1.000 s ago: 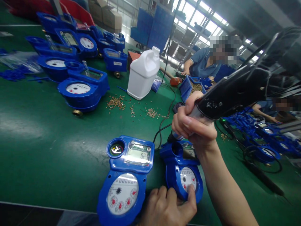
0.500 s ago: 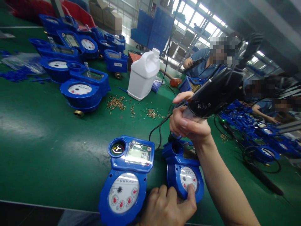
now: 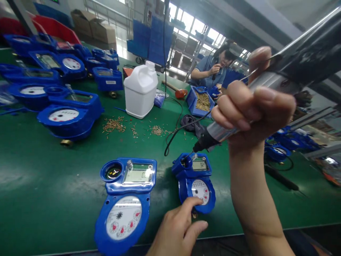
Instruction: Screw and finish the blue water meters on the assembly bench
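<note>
My right hand is wrapped around an electric screwdriver with a silver and black body. The tool slants down to the left, its thin bit reaching the round opening of a blue water meter; the exact tip contact is too small to tell. My left hand rests a stretched finger on the lower edge of that meter's dial, thumb held apart. Beside it on the left lies a second blue water meter, larger in view, with a lit display and an open round socket.
Several blue meters stand at the left. A white jug, loose screws, a mallet and a blue bin of brass-coloured parts lie beyond. A black cable crosses the green table. A co-worker sits opposite.
The screwdriver has tilted, its bit now showing at the right meter's opening. My left thumb has come off the dial, and a finger touches it instead. The view has shifted to the right.
</note>
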The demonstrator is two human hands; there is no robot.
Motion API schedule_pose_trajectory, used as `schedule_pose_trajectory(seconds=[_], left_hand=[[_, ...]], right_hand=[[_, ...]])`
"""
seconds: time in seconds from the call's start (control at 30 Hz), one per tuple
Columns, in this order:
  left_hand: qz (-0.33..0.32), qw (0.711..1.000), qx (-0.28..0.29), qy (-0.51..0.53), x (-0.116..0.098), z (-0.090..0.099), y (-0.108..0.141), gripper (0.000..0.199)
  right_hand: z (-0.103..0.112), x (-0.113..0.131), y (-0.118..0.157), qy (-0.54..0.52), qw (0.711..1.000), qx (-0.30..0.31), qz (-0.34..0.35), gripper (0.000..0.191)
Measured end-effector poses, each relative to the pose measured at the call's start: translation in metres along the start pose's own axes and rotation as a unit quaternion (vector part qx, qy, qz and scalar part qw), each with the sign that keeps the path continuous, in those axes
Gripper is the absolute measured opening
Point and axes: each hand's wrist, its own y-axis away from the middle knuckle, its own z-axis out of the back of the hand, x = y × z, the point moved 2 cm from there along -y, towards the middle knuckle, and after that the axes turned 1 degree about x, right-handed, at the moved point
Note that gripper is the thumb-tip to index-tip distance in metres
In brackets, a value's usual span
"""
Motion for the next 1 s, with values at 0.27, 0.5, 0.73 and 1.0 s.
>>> schedule_pose_trajectory(seconds=[0.27, 0.5, 0.73, 1.0], left_hand=[[0.111, 0.832, -0.009, 0.543, -0.033, 0.005, 0.012, 0.024], [0.105, 0.798, -0.01, 0.594, -0.034, 0.002, 0.013, 0.039], [0.067, 0.821, 0.015, 0.566, -0.046, -0.001, 0.013, 0.041], [0.04, 0.9, 0.018, 0.435, -0.039, -0.003, 0.021, 0.032]], right_hand=[[-0.028, 0.022, 0.047, -0.057, 0.993, -0.094, -0.044, 0.025], [-0.034, 0.031, 0.075, -0.046, 0.993, -0.108, -0.015, 0.024], [-0.04, 0.02, 0.089, -0.054, 0.992, -0.11, -0.025, 0.023], [-0.033, 0.035, 0.091, -0.048, 0.994, -0.101, 0.014, 0.02]])
